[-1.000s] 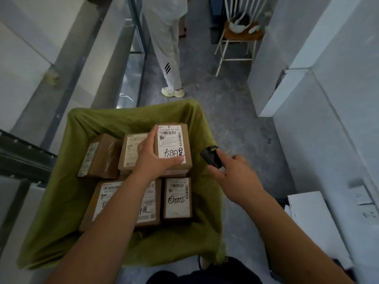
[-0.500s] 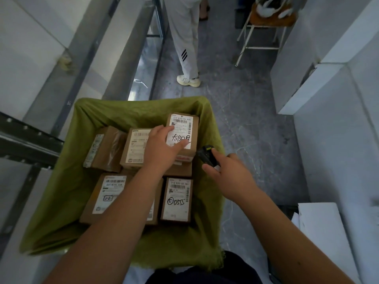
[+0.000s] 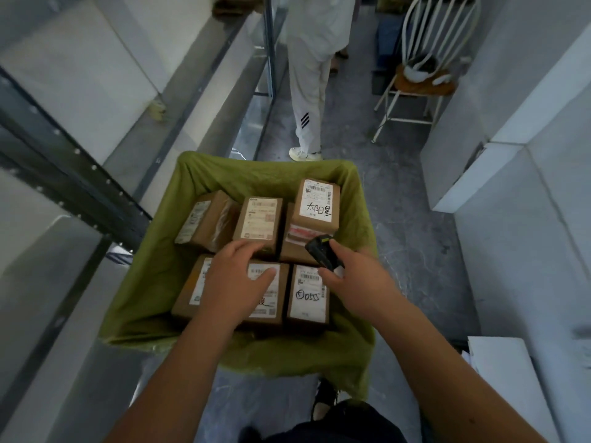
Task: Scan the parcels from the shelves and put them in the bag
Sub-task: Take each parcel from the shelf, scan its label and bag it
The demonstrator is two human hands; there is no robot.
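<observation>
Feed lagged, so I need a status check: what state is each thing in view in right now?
Green bag: open, parcels inside.
Handwritten-label parcel: released, resting on top of another parcel at the bag's far right.
Circled-number parcel: lying flat, label up.
Left hand: empty, fingers spread above the near-left parcel.
Right hand: holds the black scanner.
White chair: upright, items on its seat.
</observation>
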